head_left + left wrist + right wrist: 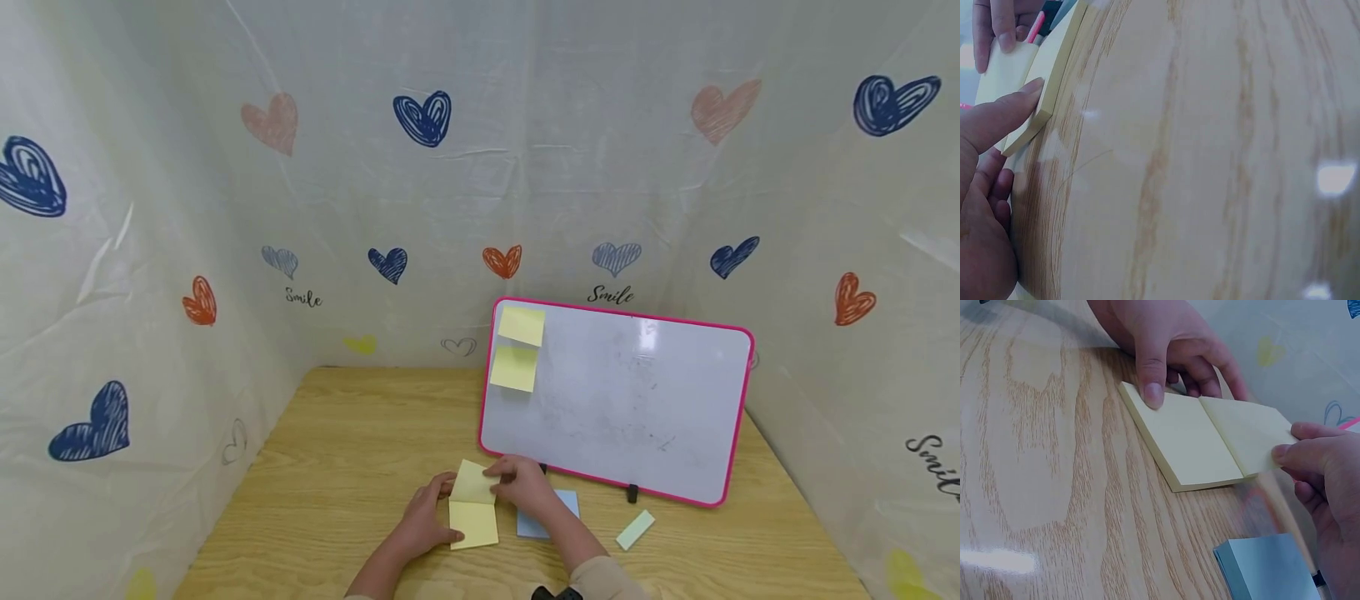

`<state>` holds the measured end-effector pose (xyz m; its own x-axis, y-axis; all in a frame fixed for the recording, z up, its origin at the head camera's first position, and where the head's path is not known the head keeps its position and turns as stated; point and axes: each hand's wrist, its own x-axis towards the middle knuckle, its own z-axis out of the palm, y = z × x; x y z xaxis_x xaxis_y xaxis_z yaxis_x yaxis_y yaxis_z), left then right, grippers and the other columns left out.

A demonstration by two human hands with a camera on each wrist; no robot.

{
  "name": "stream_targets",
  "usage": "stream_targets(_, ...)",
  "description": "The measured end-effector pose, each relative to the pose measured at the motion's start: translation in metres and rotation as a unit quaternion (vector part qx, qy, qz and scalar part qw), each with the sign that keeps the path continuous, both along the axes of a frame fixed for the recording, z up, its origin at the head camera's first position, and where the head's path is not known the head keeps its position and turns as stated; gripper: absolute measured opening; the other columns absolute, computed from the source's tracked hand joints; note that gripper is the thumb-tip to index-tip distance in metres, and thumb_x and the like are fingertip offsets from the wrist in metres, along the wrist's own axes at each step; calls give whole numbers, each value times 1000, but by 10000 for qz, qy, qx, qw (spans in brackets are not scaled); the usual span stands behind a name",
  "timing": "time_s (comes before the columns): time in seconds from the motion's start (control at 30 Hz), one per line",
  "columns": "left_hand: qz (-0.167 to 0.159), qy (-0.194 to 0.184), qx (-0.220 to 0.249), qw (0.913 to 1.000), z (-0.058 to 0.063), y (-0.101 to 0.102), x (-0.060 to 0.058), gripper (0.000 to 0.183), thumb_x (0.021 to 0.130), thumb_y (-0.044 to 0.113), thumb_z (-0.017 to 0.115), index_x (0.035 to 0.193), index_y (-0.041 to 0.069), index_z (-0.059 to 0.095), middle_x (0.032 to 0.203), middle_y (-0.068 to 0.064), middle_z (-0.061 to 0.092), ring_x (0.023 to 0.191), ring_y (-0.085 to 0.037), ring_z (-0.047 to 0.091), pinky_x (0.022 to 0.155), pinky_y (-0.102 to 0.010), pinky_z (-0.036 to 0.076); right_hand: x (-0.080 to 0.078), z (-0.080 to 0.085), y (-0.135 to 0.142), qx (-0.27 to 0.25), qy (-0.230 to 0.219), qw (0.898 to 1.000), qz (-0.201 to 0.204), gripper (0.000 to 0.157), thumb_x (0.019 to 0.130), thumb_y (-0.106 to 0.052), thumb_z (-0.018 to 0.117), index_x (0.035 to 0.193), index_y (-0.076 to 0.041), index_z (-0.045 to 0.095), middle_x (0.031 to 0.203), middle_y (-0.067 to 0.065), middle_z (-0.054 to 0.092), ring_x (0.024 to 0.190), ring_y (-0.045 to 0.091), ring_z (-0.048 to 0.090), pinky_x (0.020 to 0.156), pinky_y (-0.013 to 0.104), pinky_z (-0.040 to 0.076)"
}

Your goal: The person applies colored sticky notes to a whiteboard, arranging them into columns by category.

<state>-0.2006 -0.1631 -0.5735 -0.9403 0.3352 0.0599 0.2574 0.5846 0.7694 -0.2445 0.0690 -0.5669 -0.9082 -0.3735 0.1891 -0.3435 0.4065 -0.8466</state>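
Note:
A pad of yellow sticky notes (474, 525) lies on the table, its top sheet (472, 483) folded up and away along the far edge. My left hand (426, 521) holds the pad at its left side, the thumb on top near the front corner and the fingers along the edge. Between thumb and fingertips my right hand (525, 487) pinches the raised sheet, which still meets the pad along the fold. In the right wrist view, the left thumb (1154, 394) rests on the pad, and a blue sticky note pad (1272, 569) lies near the right hand.
A pink-framed whiteboard (622, 408) leans behind the hands on black feet, with two yellow notes (514, 369) stuck at its upper left. A small pale green pad (635, 530) lies to the right on the wooden table (360, 442). Heart-printed curtains surround the table.

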Motion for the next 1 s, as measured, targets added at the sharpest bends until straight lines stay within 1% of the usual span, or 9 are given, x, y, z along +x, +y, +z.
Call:
stream_targets(0.17, -18, 96, -11, 10000, 0, 0, 0, 96, 62, 19, 91, 140, 1, 39, 120, -8, 59, 111, -33, 48, 96, -57, 37, 0, 0, 0, -53, -90, 9999, -88, 21, 80, 2, 76, 101, -3, 76, 101, 4, 67, 73, 5, 55, 63, 24, 49)
stream_targets(0.43, 26, -105, 60, 9999, 0, 1, 0, 96, 62, 17, 91, 140, 0, 38, 123, -11, 57, 114, -37, 46, 98, -61, 34, 2, 4, 1, -294, -30, 9994, -204, 22, 77, 5, 76, 99, 0, 76, 96, 5, 67, 72, 6, 54, 62, 23, 49)
stream_targets(0.53, 26, -116, 72, 9999, 0, 1, 1, 96, 63, 18, 92, 140, 0, 38, 123, -11, 57, 114, -38, 46, 97, -61, 33, 3, 5, 1, -376, -51, 9989, -260, 22, 77, 5, 76, 98, 0, 76, 95, 5, 67, 71, 6, 54, 62, 23, 48)
stream_targets(0.63, 28, -98, 59, 9999, 0, 1, 1, 95, 63, 19, 91, 140, 1, 38, 121, -9, 57, 114, -37, 46, 97, -61, 33, 4, 7, 1, -402, -29, 9987, -305, 22, 77, 5, 76, 99, 0, 76, 94, 4, 67, 71, 5, 54, 62, 23, 48)
stream_targets(0.77, 11, -18, 49, 10000, -2, 1, 0, 94, 63, 18, 91, 139, -1, 38, 118, -5, 58, 113, -36, 46, 97, -61, 33, 4, 10, 2, -452, 69, 9983, -365, 21, 78, 5, 76, 98, 0, 76, 92, 4, 66, 70, 6, 55, 61, 23, 49)
stream_targets(0.87, -16, -9, 65, 10000, -2, 1, -2, 94, 64, 17, 91, 138, -3, 38, 118, -4, 58, 114, -37, 46, 98, -62, 32, 3, 14, 4, -621, 92, 9972, -399, 21, 78, 6, 75, 98, 0, 76, 93, 5, 66, 71, 7, 56, 61, 24, 49)
stream_targets(1.0, -57, -92, 59, 9999, -2, 0, -2, 95, 65, 18, 91, 140, -1, 37, 118, -2, 57, 115, -36, 45, 99, -63, 31, -1, 19, 6, -825, 78, 9954, -488, 21, 79, 7, 75, 99, 0, 76, 95, 6, 67, 72, 6, 56, 62, 23, 50)
